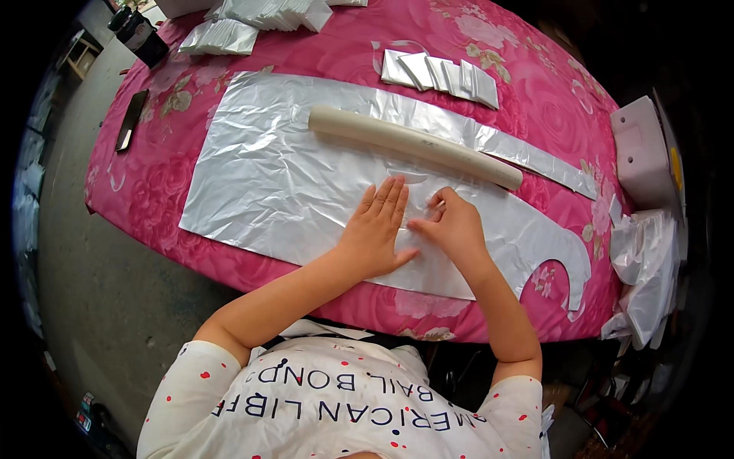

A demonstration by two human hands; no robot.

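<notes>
A large sheet of silver foil (267, 183) lies flat on a table under a pink flowered cloth (153, 206). My left hand (377, 229) presses flat on the foil near its front edge, fingers spread. Right beside it, my right hand (453, 226) has its fingers curled, pinching at the foil surface. A long cream cardboard roll (413, 145) lies across the foil just beyond both hands. A rounded notch is cut out of the foil's right end (569, 275).
A row of folded foil pieces (440, 73) lies at the back, with more stacks (229, 34) at the far left. A dark phone (131, 118) rests near the left edge. A white box (641, 153) and plastic bags (646, 268) sit at the right.
</notes>
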